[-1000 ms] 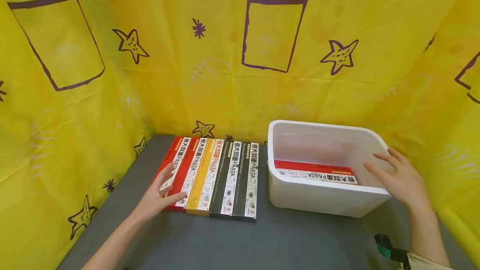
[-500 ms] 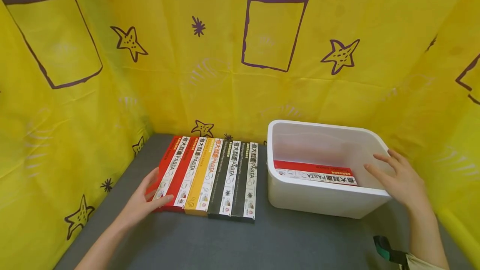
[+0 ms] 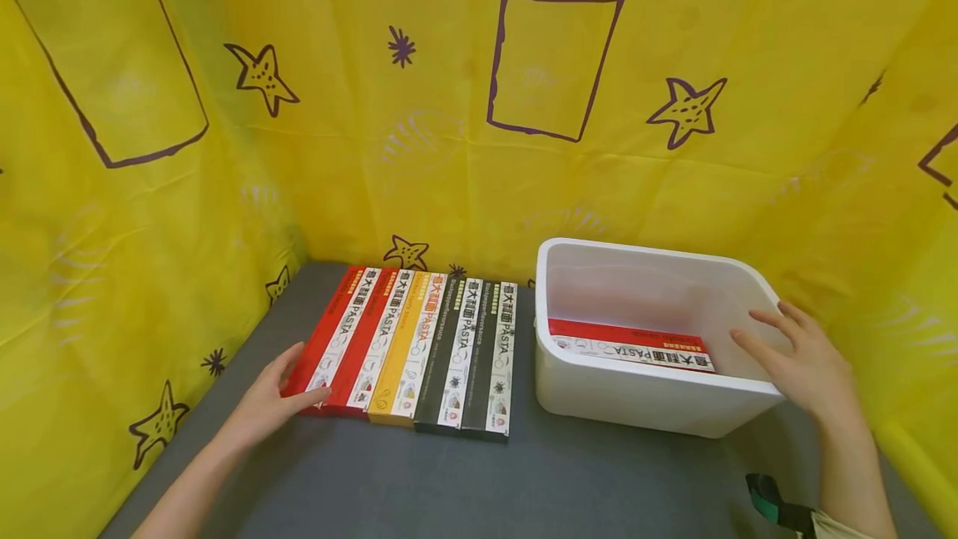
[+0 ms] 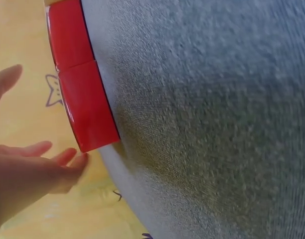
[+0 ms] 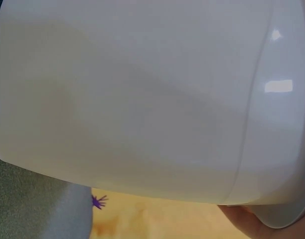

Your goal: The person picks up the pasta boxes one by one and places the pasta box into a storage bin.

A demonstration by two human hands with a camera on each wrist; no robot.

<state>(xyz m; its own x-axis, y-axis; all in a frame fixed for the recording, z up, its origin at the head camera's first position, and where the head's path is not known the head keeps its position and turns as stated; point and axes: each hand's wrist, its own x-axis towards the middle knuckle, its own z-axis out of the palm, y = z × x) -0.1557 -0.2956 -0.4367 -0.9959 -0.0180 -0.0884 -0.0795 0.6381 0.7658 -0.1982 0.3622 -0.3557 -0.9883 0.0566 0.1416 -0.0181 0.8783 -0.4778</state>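
Nearest, a grey desk (image 3: 464,481) is seen, with a green-black object (image 3: 774,499) at the near right edge by the right wrist. The left hand (image 3: 265,402) is laid at the near-left corner of a row of pasta boxes (image 3: 419,348); fingers are straight and spread, thumb tip touching or just short of the leftmost red box (image 3: 329,339), nothing gripped. In the left wrist view the fingertips (image 4: 75,159) are seen just beside that box's near end (image 4: 87,114), contact not certain. The right hand (image 3: 804,364) is rested on the right rim of the white bin (image 3: 644,398), fingers relaxed and extended over the edge, nothing enclosed; the right wrist view is filled by the bin wall (image 5: 142,99). One red pasta box (image 3: 629,343) is lying flat inside the bin against the near wall. The row holds red, yellow and black boxes lying flat, side by side and touching. Judged: long thin cardboard, light, fairly stiff but crushable, glossy so somewhat slippery; best taken across the narrow width near mid-length, after the exposed left edge is lifted. Farthest, a yellow sheet (image 3: 479,148) with purple stars closes the back and sides.
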